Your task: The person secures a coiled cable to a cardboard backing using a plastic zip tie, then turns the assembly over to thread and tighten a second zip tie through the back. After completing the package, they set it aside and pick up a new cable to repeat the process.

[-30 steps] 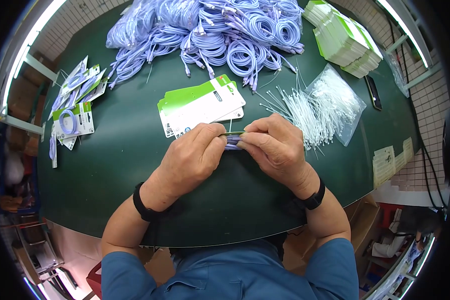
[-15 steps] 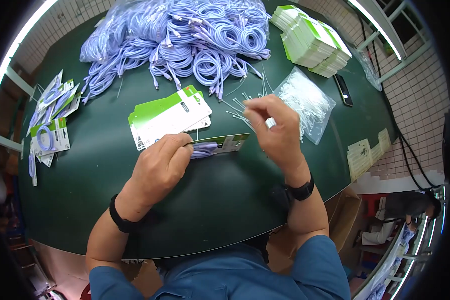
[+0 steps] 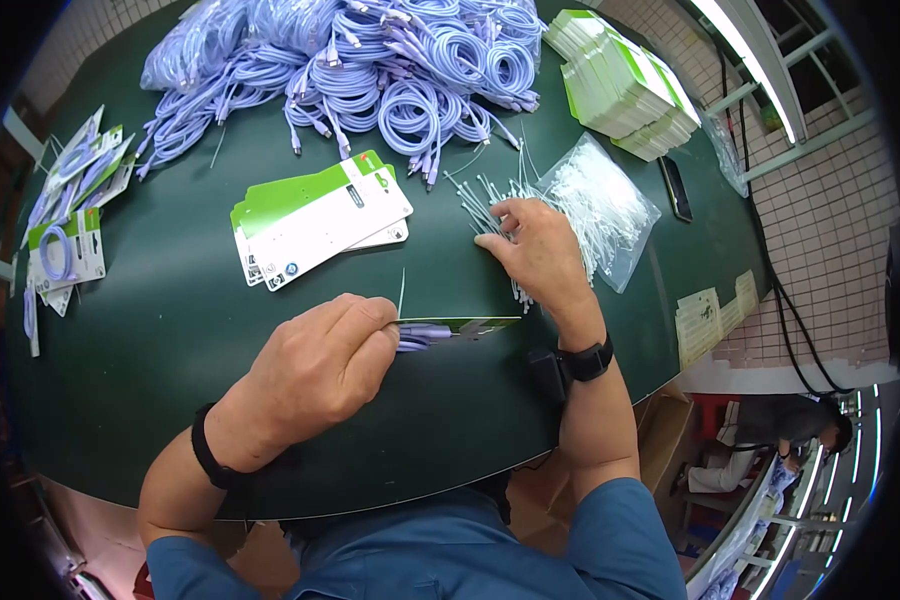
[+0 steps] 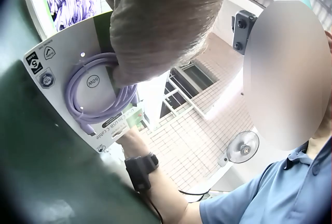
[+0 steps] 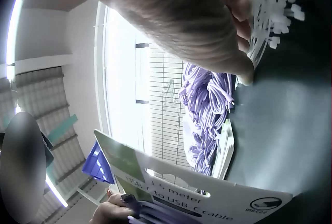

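My left hand [image 3: 315,365] grips a green-and-white packaging card [image 3: 460,326] with a coiled purple cable [image 3: 422,335] against it, held on edge above the green table [image 3: 170,330]. In the left wrist view the cable coil [image 4: 91,97] lies on the white card [image 4: 62,73] under my fingers. A thin white tie [image 3: 402,288] sticks up from the card. My right hand [image 3: 530,245] rests on the loose pile of white cable ties [image 3: 490,205], fingertips among them; the right wrist view shows those ties [image 5: 270,11] beside the fingers.
A heap of purple cables [image 3: 370,60] fills the far side. A stack of blank cards [image 3: 315,215] lies in the middle, more card stacks [image 3: 625,85] at the far right. A bag of ties [image 3: 605,205], a phone [image 3: 675,188] and finished packs [image 3: 65,210] sit around.
My right hand left the card, swung right to the cable ties and dropped onto the pile. The left hand kept the card and cable, drawing them slightly nearer.
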{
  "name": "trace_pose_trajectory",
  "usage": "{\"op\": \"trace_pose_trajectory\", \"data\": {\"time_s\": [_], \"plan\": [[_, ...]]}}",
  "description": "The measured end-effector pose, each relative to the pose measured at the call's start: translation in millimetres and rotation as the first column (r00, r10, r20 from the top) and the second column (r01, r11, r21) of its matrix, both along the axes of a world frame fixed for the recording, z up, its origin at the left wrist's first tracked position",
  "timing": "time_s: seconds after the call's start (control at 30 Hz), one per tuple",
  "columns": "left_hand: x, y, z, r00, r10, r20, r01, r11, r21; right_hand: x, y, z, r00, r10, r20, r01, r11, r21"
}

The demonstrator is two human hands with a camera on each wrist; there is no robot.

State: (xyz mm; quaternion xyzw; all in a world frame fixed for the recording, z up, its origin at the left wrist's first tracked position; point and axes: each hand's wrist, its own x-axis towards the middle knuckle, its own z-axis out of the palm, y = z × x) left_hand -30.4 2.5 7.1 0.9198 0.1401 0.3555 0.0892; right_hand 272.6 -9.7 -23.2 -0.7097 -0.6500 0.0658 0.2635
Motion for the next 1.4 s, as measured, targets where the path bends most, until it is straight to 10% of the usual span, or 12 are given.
{"op": "trace_pose_trajectory", "data": {"time_s": [1.4], "plan": [[-0.2,-1.9,4.0,0.999,-0.029,-0.032,0.029,0.999,-0.021,2.4,1.5,-15.5,0.997,0.050,0.052,-0.051,0.999,0.012]]}}
